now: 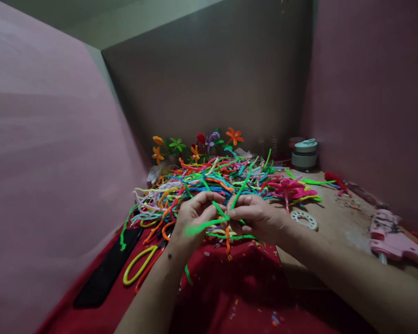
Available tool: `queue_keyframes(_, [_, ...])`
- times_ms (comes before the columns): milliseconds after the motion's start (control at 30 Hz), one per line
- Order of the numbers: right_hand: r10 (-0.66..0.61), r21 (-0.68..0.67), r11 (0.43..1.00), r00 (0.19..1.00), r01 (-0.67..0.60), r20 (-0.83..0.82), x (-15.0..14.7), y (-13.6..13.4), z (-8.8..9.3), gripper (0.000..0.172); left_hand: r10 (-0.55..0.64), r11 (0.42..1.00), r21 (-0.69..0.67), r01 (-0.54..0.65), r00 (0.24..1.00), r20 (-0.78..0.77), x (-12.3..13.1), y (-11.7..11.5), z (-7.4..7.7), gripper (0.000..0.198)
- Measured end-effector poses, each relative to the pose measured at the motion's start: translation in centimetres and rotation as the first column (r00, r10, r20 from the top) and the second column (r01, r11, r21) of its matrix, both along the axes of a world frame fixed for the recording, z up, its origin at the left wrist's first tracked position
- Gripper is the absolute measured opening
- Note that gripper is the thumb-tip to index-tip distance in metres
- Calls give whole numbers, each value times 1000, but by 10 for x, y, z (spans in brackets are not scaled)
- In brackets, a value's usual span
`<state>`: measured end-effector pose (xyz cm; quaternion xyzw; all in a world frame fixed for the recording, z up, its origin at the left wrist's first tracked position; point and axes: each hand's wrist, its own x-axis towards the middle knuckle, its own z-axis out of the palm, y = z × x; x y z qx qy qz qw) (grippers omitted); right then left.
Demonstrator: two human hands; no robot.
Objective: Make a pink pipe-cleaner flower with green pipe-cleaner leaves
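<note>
Bright green pipe cleaners (pixel 244 189) cross between my two hands, above the near edge of a big heap. My left hand (pixel 196 211) pinches a green length at the crossing, and one blurred end sticks out toward the lower left. My right hand (pixel 254 213) grips the green lengths from the other side, thumb and fingertips closed at the crossing. Fingers partly hide how the strands join. Behind and under both hands spreads the heap of many-coloured pipe cleaners (pixel 181 185). An orange pipe cleaner (pixel 228 243) hangs below the hands.
Scissors with yellow handles (pixel 139 266) and a black phone-like slab (pixel 107 269) lie at left on red cloth (pixel 237 287). To the right are a white ring with holes (pixel 303 220), a pink glue gun (pixel 390 239) and a lidded cup (pixel 304 155). Pipe-cleaner flowers (pixel 234 136) stand behind.
</note>
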<state>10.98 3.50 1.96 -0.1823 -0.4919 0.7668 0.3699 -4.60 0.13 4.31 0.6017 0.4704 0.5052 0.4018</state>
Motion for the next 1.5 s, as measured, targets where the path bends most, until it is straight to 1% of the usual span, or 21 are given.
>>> queue_keyframes(67, [18,28,999,1000,-18,4,0,-1,0,8,-85,995,-47,93,985,151,1,0,2,19])
queue_keyframes(133, [56,70,996,998,-59,43,1,-1,0,8,-145,987,-22,156,951,272,0,2,4,21])
queue_keyframes(167, [78,90,992,993,-86,86,1,-1,-1,9,-153,986,-10,164,938,310,1,3,4,21])
queue_keyframes(200, [100,113,987,985,-116,141,1,-2,-1,9,-137,990,3,144,934,330,1,3,4,21])
queue_keyframes(267, [141,169,968,960,-185,243,1,-3,-1,7,-58,998,30,51,951,303,3,5,4,25])
queue_keyframes(300, [164,194,955,945,-224,282,1,-4,-2,6,-23,999,42,12,962,273,4,5,3,30])
queue_keyframes(367, [209,228,929,921,-293,330,1,-5,-4,6,-2,998,59,-12,971,241,8,4,3,43])
queue_keyframes(433, [248,223,912,897,-343,366,-1,-6,-6,6,-40,998,47,29,966,254,12,1,2,54])
queue_keyframes(500, [283,214,895,869,-391,405,-2,-7,-7,7,-105,994,13,105,951,291,16,-3,3,59])
queue_keyframes(600, [338,195,867,828,-459,448,-3,-10,-6,9,-208,969,-46,243,903,376,22,-8,3,64])
queue_keyframes(667, [370,160,862,813,-481,449,-4,-12,-5,8,-243,956,-44,291,866,437,24,-10,3,67])
queue_keyframes(767, [382,105,889,849,-446,365,-6,-15,-5,5,-272,955,22,297,836,476,26,-11,3,68])
queue_keyframes(867, [321,54,937,911,-346,260,-8,-16,-7,12,-262,964,100,246,823,503,25,-11,4,66])
queue_keyframes(967, [344,17,934,914,-356,215,-8,-15,-7,11,-230,973,152,173,785,576,25,-11,7,55])
queue_keyframes(1033, [364,15,928,916,-372,170,-8,-15,-8,9,-203,979,131,154,734,649,25,-13,10,43])
queue_keyframes(1133, [331,16,942,937,-334,111,-8,-18,-8,11,-163,983,61,173,670,724,25,-16,15,30])
queue_keyframes(1200, [318,4,948,945,-320,80,-10,-20,-8,11,-162,984,66,166,676,719,24,-19,17,25])
queue_keyframes(1267, [300,-24,954,954,-300,25,-11,-24,-8,11,-179,984,116,137,706,685,23,-20,17,21])
queue_keyframes(1333, [256,-54,965,967,-256,-13,-13,-26,-6,11,-205,977,176,117,728,655,23,-20,17,23])
queue_keyframes(1400, [194,-72,978,981,-193,-2,-15,-28,-3,16,-225,971,209,114,728,648,22,-18,15,27])
queue_keyframes(1500, [113,-89,990,993,-109,38,-17,-28,1,23,-217,974,200,109,707,673,19,-12,13,28])
